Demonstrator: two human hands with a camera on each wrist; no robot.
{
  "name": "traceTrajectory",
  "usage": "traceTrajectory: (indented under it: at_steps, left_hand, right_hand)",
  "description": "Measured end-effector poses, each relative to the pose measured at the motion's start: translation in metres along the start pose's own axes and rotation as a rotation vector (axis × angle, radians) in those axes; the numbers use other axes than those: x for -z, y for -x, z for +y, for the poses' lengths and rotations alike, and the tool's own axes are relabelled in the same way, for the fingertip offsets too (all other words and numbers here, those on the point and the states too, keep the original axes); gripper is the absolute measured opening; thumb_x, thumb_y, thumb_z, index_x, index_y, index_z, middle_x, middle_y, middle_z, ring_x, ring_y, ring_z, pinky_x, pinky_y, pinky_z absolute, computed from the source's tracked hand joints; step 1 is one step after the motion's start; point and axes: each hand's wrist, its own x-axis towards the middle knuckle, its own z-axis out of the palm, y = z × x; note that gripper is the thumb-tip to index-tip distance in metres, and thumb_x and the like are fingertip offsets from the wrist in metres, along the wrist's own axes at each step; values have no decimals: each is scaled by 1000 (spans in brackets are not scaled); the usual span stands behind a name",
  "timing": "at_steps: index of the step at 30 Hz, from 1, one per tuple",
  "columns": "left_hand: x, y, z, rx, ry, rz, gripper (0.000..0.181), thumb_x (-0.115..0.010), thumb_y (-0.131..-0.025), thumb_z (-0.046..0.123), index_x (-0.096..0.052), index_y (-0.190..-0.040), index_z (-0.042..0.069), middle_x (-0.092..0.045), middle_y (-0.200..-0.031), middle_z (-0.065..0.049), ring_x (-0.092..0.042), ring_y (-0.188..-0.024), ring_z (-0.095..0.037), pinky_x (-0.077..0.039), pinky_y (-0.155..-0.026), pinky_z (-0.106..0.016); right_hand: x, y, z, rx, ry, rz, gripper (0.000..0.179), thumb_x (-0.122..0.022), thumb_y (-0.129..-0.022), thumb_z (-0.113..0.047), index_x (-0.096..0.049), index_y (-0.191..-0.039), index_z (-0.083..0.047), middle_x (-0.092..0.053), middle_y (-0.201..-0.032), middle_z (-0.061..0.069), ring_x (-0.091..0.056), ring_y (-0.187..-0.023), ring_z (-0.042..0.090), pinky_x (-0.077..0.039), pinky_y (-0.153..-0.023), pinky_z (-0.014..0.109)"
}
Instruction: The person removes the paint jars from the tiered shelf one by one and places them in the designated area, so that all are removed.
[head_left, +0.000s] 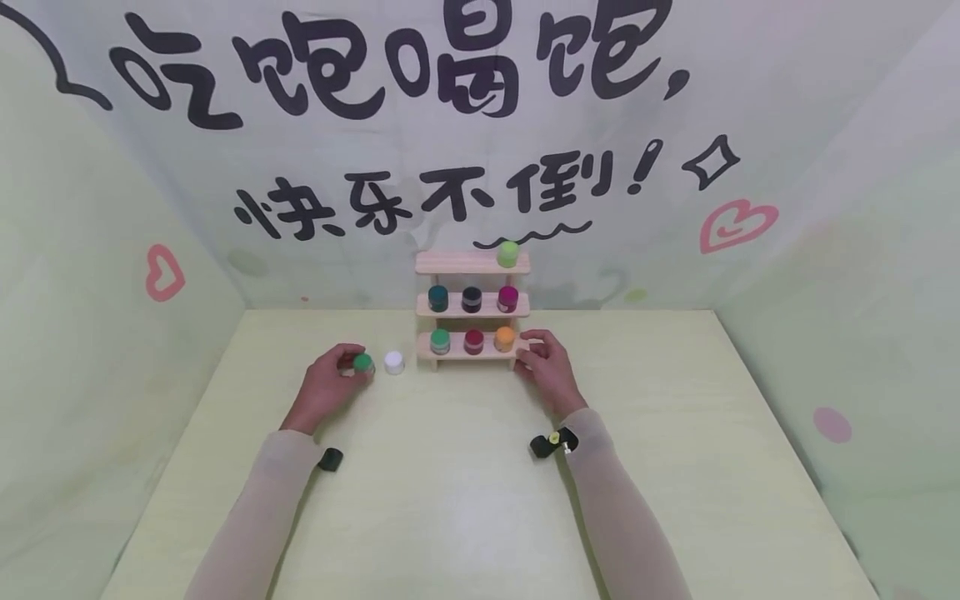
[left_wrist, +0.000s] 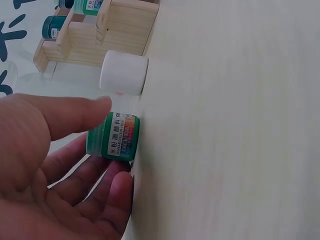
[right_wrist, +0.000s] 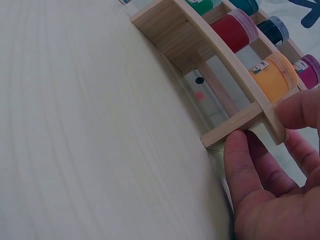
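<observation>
My left hand (head_left: 327, 382) curls round a green paint jar (left_wrist: 120, 136) low over the table, its thumb at one side and its fingers at the other. A printed label shows on the jar in the left wrist view. Just to the right stands a white jar (head_left: 393, 363). At the right end of the three-tier wooden rack (right_wrist: 220, 55), my right hand (head_left: 551, 371) pinches the lowest shelf, thumb on top and fingers at the leg. That shelf carries a green jar (head_left: 440, 342), a red jar (right_wrist: 234, 31) and an orange jar (right_wrist: 274, 77).
On the middle shelf sit a teal jar (head_left: 438, 299), a black jar (head_left: 472, 300) and a magenta jar (head_left: 507, 299). A light green jar (head_left: 508, 254) stands at the top shelf's right end. Behind the pale table (head_left: 450, 500) hangs a printed cloth (head_left: 360, 150).
</observation>
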Motion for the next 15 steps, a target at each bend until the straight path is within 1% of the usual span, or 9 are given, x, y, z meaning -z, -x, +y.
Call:
traceTrajectory:
  at_steps: [3, 5, 7, 11, 15]
  left_hand:
    - [1, -1, 6, 13, 14, -1, 57, -74, -93, 38, -53, -141, 16, -57, -141, -10, -52, -132, -33, -44, -109, -53]
    - [2, -1, 11, 17, 27, 13, 60, -75, -91, 42, -53, -141, 16, -56, -143, -10, -51, -134, -33, -44, -109, -53]
    - [3, -1, 16, 8, 38, 29, 62, -75, -91, 45, -54, -141, 16, -56, -143, -11, -50, -134, -34, -44, -109, -54]
    - [4, -2, 25, -31, 43, 89, 65, -71, -90, 55, -56, -138, 14, -59, -140, -9, -53, -132, -31, -45, -110, -51]
    - [2, -5, 31, -73, 88, 168, 68, -68, -88, 63, -60, -133, 14, -63, -134, -3, -57, -128, -25, -46, -108, -46]
  right_hand:
    - [0, 1, 1, 1, -1, 3, 34, -65, -96, -9, -59, -128, -18, -53, -97, 8, -62, -94, 21, -60, -90, 33]
    - [0, 1, 1, 8, -1, 4, 33, -65, -96, -9, -60, -127, -18, -53, -95, 7, -62, -93, 21, -60, -90, 33]
    - [0, 1, 0, 12, -7, 1, 33, -65, -96, -9, -60, -127, -18, -54, -94, 8, -63, -93, 22, -60, -91, 34]
    - [-1, 1, -1, 14, -20, -4, 33, -65, -96, -8, -60, -128, -17, -57, -94, 8, -64, -95, 23, -60, -93, 36]
    - [-1, 2, -1, 7, -36, 2, 34, -65, -96, -7, -59, -128, -16, -59, -94, 8, -65, -96, 23, -59, -94, 38]
